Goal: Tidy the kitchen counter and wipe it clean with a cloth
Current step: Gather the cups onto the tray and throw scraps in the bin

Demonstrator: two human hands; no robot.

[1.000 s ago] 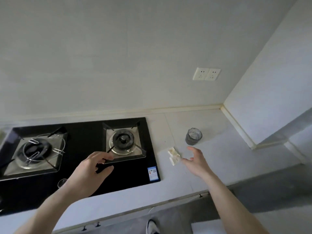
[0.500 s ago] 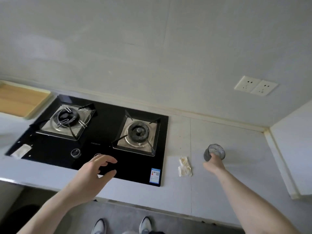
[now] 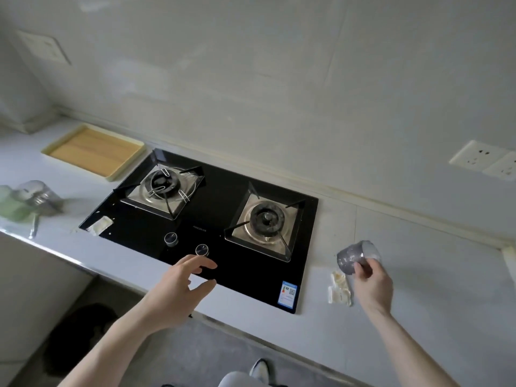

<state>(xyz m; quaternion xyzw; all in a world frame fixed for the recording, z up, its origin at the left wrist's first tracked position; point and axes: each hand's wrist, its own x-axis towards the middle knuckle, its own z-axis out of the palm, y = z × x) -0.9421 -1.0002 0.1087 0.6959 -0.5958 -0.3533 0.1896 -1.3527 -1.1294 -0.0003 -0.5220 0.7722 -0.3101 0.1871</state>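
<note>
My right hand (image 3: 372, 283) grips a small grey glass cup (image 3: 352, 256), tilted and lifted off the pale counter (image 3: 435, 297) right of the stove. A crumpled cream scrap (image 3: 339, 289) lies on the counter just left of that hand. My left hand (image 3: 178, 289) hovers over the front edge of the black gas stove (image 3: 212, 219) with fingers loosely spread, holding nothing, just below the two knobs (image 3: 201, 249). Another pale scrap (image 3: 99, 225) sits at the stove's front left corner.
A wooden tray with a cream rim (image 3: 93, 150) lies at the back left. A glass (image 3: 36, 194), a green object (image 3: 11, 206) and a utensil (image 3: 34, 226) sit at the far left. Wall sockets (image 3: 485, 160) are at the right. My shoe (image 3: 259, 368) shows below the counter edge.
My right hand reached the cup, took hold of it and lifted it, tilted. The view swung left, bringing the tray and left items into sight. My left hand stayed over the stove front.
</note>
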